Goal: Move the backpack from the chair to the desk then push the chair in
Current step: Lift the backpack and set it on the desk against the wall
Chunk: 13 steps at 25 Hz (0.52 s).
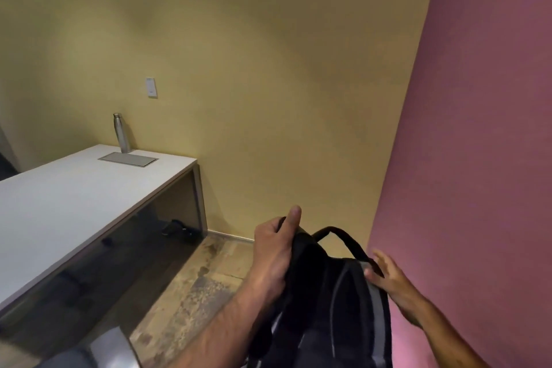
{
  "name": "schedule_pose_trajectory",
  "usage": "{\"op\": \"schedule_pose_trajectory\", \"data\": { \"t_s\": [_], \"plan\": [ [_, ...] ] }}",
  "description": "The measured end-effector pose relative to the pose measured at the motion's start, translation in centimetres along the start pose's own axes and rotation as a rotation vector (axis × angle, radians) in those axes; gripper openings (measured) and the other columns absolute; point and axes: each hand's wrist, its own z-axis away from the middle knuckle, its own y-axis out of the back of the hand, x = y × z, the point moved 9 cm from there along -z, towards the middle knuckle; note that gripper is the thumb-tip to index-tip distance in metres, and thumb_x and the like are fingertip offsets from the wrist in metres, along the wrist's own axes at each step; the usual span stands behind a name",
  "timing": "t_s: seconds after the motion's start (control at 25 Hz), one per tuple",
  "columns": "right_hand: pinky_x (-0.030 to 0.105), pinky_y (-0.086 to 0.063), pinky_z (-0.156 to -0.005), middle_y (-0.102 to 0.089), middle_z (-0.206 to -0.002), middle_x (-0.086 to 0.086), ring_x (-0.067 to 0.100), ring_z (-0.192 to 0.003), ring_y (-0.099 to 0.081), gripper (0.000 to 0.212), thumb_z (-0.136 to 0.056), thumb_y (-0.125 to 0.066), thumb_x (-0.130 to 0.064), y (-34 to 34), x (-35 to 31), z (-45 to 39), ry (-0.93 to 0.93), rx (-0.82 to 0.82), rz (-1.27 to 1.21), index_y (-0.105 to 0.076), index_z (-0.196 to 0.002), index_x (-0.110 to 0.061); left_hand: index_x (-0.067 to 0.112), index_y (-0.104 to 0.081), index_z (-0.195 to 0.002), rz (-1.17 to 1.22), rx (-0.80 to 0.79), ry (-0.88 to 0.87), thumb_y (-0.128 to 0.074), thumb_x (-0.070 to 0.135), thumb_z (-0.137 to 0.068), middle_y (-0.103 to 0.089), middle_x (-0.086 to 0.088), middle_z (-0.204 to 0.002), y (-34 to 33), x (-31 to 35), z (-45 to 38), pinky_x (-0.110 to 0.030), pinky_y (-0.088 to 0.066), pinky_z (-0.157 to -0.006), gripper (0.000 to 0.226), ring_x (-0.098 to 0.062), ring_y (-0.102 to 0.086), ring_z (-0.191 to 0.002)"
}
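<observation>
A black backpack (328, 308) with grey trim is held up in the lower right, above the floor. My left hand (274, 251) is shut on its top edge, thumb raised. My right hand (388, 275) lies against the bag's right side with the fingers spread, just below the looped carry handle (343, 240). The white desk (68, 197) stretches along the left, well apart from the bag. A grey chair part (110, 346) shows at the bottom left edge; the rest of the chair is out of view.
A steel bottle (121, 133) stands at the desk's far end beside a grey cable hatch (128, 159). A dark object (177, 228) lies on the floor under the desk. The yellow wall is ahead and the pink wall (478, 128) is close on the right.
</observation>
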Motion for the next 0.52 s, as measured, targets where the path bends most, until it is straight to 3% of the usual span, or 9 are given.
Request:
{"op": "schedule_pose_trajectory", "data": {
  "t_s": [0.08,0.16,0.28,0.44,0.52],
  "plan": [
    [0.046,-0.051,-0.106,-0.061,-0.143,0.009,0.03,-0.131,-0.059,0.134,-0.038,-0.099,-0.064,0.3,1.8,0.4,-0.029,-0.116,-0.144,-0.04,-0.15,-0.018,-0.026,-0.054,-0.089,0.037,-0.018,-0.032,-0.065,0.053,-0.082,-0.056,-0.024,-0.079,-1.0,0.9,-1.0,-0.032,-0.054,-0.06,0.08,-0.033,-0.049,-0.07],
    [0.04,-0.059,-0.093,-0.072,-0.128,0.012,0.031,-0.119,-0.068,0.114,-0.042,-0.105,-0.044,-0.6,1.7,0.2,-0.001,-0.166,-0.154,-0.055,-0.14,-0.014,-0.025,-0.054,-0.086,0.049,-0.035,-0.063,-0.066,0.055,-0.08,-0.057,-0.03,-0.075,-1.4,1.5,-2.2,-0.037,-0.053,-0.064,0.081,-0.034,-0.051,-0.069],
    [0.029,-0.062,-0.076,-0.079,-0.11,0.017,0.033,-0.103,-0.076,0.086,-0.035,-0.104,-0.019,-2.5,0.7,-0.4,0.021,-0.048,-0.16,-0.074,-0.114,-0.004,-0.025,-0.056,-0.084,0.039,-0.056,-0.095,-0.068,0.054,-0.078,-0.059,-0.049,-0.083,-0.2,1.7,-4.0,-0.044,-0.047,-0.068,0.08,-0.034,-0.056,-0.069],
    [0.036,-0.063,-0.07,-0.081,-0.097,0.017,0.034,-0.089,-0.078,0.062,-0.032,-0.095,0.003,-5.5,-2.9,-1.9,0.127,0.127,-0.289,-0.082,-0.092,-0.009,-0.009,-0.074,-0.087,-0.101,-0.165,-0.065,-0.077,0.056,-0.08,-0.072,-0.036,-0.087,4.6,1.9,-7.6,-0.033,-0.053,-0.063,0.065,-0.032,-0.065,-0.069],
    [0.035,-0.063,-0.065,-0.081,-0.091,0.016,0.033,-0.083,-0.079,0.061,-0.029,-0.093,0.005,-7.3,-5.4,-2.8,0.199,0.148,-0.299,-0.082,-0.086,-0.012,-0.005,-0.075,-0.093,-0.218,-0.191,0.022,-0.08,0.064,-0.072,-0.075,-0.027,-0.084,7.9,1.3,-9.4,-0.031,-0.051,-0.062,0.072,-0.03,-0.067,-0.068]
  ]
}}
